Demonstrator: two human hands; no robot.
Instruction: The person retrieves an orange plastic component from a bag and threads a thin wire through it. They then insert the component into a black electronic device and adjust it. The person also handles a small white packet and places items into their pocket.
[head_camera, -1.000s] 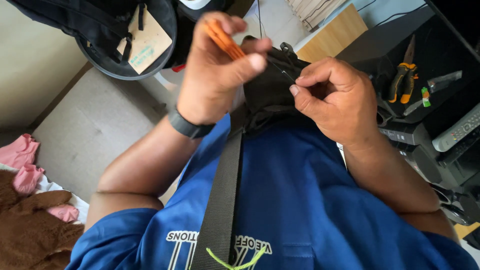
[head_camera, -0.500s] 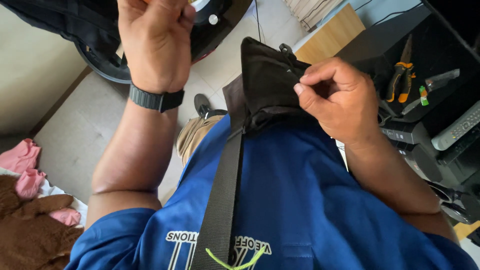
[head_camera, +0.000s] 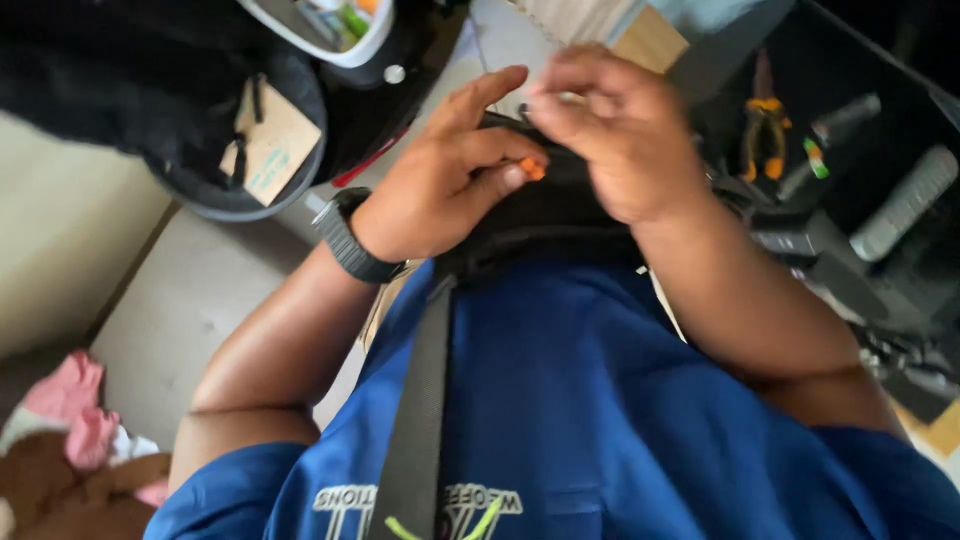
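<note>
While both hands are meeting at the top edge of the black pouch, the left hand is pinching a small orange tool between thumb and fingers, its tip pointing right toward the other hand. The right hand is curling closed over the pouch's rim, just beside and touching it. The pouch is sitting at the chest above the blue bag, with a dark strap running down from it; the left hand is nearer the tool.
</note>
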